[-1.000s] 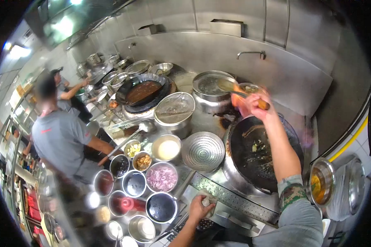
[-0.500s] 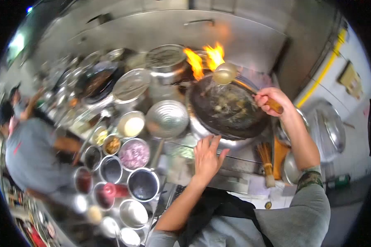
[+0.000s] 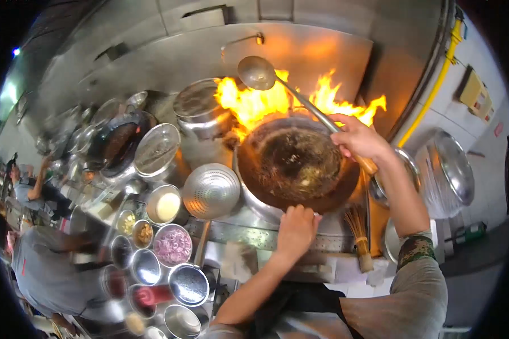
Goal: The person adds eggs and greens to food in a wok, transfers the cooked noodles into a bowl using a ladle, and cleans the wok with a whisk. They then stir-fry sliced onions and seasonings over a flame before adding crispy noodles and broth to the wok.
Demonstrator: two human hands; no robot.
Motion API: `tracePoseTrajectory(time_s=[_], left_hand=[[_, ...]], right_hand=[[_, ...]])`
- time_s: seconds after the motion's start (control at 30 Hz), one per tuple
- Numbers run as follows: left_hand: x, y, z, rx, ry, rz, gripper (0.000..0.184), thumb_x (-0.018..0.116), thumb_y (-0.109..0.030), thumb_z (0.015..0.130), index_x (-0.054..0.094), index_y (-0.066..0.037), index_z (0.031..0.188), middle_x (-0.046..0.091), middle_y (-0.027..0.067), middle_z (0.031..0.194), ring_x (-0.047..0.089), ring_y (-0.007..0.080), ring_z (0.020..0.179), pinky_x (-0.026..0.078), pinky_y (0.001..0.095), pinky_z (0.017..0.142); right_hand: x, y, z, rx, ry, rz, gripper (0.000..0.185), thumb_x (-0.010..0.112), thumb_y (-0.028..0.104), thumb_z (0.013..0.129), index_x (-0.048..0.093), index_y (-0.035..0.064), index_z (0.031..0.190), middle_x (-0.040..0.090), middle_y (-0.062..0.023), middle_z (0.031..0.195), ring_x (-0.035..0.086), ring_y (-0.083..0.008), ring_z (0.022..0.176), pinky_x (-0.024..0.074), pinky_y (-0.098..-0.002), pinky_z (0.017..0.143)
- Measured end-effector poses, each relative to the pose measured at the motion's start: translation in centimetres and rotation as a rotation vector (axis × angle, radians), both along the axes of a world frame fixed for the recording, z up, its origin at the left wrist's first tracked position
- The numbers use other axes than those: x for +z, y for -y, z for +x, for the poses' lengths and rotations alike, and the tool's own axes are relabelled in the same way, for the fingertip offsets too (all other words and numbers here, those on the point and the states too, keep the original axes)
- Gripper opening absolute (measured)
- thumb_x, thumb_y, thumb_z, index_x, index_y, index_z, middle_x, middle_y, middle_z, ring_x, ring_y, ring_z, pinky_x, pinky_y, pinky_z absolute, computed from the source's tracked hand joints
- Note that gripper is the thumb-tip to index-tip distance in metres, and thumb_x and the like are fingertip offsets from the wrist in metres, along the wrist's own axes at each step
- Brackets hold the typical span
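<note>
In the head view my right hand (image 3: pixel 361 138) is wrapped round the wooden-ended handle of a metal ladle (image 3: pixel 257 73). The ladle's bowl is raised above the far left side of a dark wok (image 3: pixel 266 186). A little glistening food lies in the bottom of the wok; its kind is hard to make out. At the wok's near rim, the fingers of my left hand (image 3: pixel 297 229) are curled closed on the edge. Tall flames (image 3: pixel 260 101) rise behind the wok, close to the ladle.
Left of the wok are a perforated strainer (image 3: pixel 212 191), a lidded pot (image 3: pixel 201 104) and several ingredient containers, one with chopped onion (image 3: pixel 172 246). A bamboo brush (image 3: pixel 359 231) lies at right, near metal bowls (image 3: pixel 452 169). Another person (image 3: pixel 56 271) works at far left.
My left hand has gone from spread fingers to closed on the wok's near rim. The ladle has risen and swung left. Flames have grown much larger, and the camera view has shifted.
</note>
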State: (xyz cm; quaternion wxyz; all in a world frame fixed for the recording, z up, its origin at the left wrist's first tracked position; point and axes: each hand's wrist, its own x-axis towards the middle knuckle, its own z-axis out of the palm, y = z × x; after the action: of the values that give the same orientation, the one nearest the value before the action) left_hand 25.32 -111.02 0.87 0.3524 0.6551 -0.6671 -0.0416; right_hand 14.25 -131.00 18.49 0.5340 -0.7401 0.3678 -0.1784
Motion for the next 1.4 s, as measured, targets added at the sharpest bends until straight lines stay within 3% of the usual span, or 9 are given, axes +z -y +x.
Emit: tracePoseTrajectory(time_s=[0.33, 0.4, 0.53, 0.7, 1.03, 1.17, 1.23, 1.33, 1.4], left_hand=[[2.8, -8.6, 4.3, 0.268, -0.194, 0.033, 0.053, 0.08, -0.024, 0.081, 0.062, -0.007, 0.128, 0.058, 0.0188, 0.129, 0.055, 0.038, 0.12, 0.045, 0.0453, 0.101], [2.0, -12.8, 5.7, 0.423, -0.229, 0.09, 0.051, 0.08, -0.025, 0.081, 0.063, -0.007, 0.126, 0.059, 0.0193, 0.127, 0.056, 0.0389, 0.118, 0.046, 0.0461, 0.099], [0.7, -21.2, 5.8, 0.809, -0.382, 0.202, 0.042, 0.078, -0.014, 0.081, 0.065, -0.002, 0.119, 0.062, 0.0193, 0.123, 0.062, 0.037, 0.109, 0.05, 0.0413, 0.095], [-0.6, -26.0, 4.7, 0.993, -0.7, 0.205, 0.035, 0.074, -0.015, 0.086, 0.065, -0.002, 0.118, 0.064, 0.0175, 0.117, 0.066, 0.0286, 0.103, 0.053, 0.0373, 0.088], [0.4, -17.8, 7.4, 0.22, -0.609, -0.116, 0.043, 0.067, -0.028, 0.092, 0.059, -0.002, 0.125, 0.058, 0.0206, 0.123, 0.056, 0.0378, 0.117, 0.046, 0.0448, 0.101], [1.7, -10.5, 6.7, -0.076, -0.695, -0.085, 0.048, 0.062, -0.041, 0.089, 0.061, -0.003, 0.119, 0.062, 0.0215, 0.107, 0.062, 0.037, 0.1, 0.049, 0.0479, 0.084], [4.4, -9.2, 6.2, -0.163, -0.866, 0.169, 0.054, 0.054, -0.052, 0.094, 0.062, -0.005, 0.12, 0.063, 0.023, 0.112, 0.063, 0.0366, 0.101, 0.052, 0.0499, 0.083], [4.8, -7.4, 4.5, -0.393, -1.702, 0.393, 0.07, 0.047, -0.056, 0.097, 0.045, -0.004, 0.144, 0.04, 0.0283, 0.151, 0.046, 0.0408, 0.135, 0.042, 0.0564, 0.103], [2.8, -3.8, 3.9, -0.591, -1.704, 0.419, 0.081, 0.042, -0.063, 0.096, 0.028, -0.007, 0.153, 0.028, 0.028, 0.157, 0.036, 0.044, 0.141, 0.035, 0.0629, 0.107]], right_hand=[[-13.2, 12.4, 30.9, 0.03, -0.178, -0.302, 0.033, 0.051, 0.004, 0.083, 0.057, -0.0078, 0.112, 0.067, -0.0181, 0.081, 0.067, -0.0266, 0.064, 0.0536, -0.0413, 0.062], [-16.7, 15.1, 35.6, 0.085, -0.134, -0.116, 0.021, 0.054, 0.005, 0.082, 0.062, -0.0052, 0.098, 0.065, -0.0147, 0.075, 0.064, -0.0236, 0.06, 0.0509, -0.0417, 0.057], [-13.8, 15.3, 35.0, 0.237, 0.63, 1.447, 0.011, 0.055, 0.0, 0.084, 0.05, 0.009, 0.08, 0.054, -0.0016, 0.069, 0.056, -0.0105, 0.057, 0.0384, -0.0242, 0.048], [-9.8, 12.9, 31.1, 0.311, 0.856, 1.568, 0.013, 0.056, -0.004, 0.081, 0.047, 0.0051, 0.081, 0.052, -0.003, 0.073, 0.057, -0.0126, 0.064, 0.0401, -0.0244, 0.052], [-3.4, 2.0, 10.3, 0.197, 0.752, 0.981, 0.015, 0.057, -0.001, 0.086, 0.045, 0.0067, 0.089, 0.048, -0.0032, 0.079, 0.05, -0.0137, 0.07, 0.0397, -0.0256, 0.056], [-4.4, -5.0, 5.3, 0.018, 0.534, 0.706, 0.015, 0.057, 0.001, 0.088, 0.045, 0.0072, 0.095, 0.05, -0.004, 0.084, 0.052, -0.0142, 0.074, 0.0414, -0.0264, 0.06], [-6.4, -9.9, 4.2, -0.04, 0.459, 0.682, 0.016, 0.057, 0.002, 0.089, 0.045, 0.0074, 0.098, 0.05, -0.0044, 0.087, 0.052, -0.0144, 0.077, 0.0422, -0.0268, 0.061], [-9.5, -15.5, 3.0, -0.074, 0.362, 0.703, 0.018, 0.057, 0.004, 0.09, 0.045, 0.0078, 0.102, 0.051, -0.0051, 0.091, 0.053, -0.0148, 0.08, 0.0435, -0.0275, 0.064], [-11.0, -18.1, 2.3, -0.082, 0.31, 0.724, 0.019, 0.057, 0.005, 0.091, 0.045, 0.008, 0.105, 0.052, -0.0055, 0.094, 0.054, -0.015, 0.082, 0.0444, -0.0279, 0.066]])
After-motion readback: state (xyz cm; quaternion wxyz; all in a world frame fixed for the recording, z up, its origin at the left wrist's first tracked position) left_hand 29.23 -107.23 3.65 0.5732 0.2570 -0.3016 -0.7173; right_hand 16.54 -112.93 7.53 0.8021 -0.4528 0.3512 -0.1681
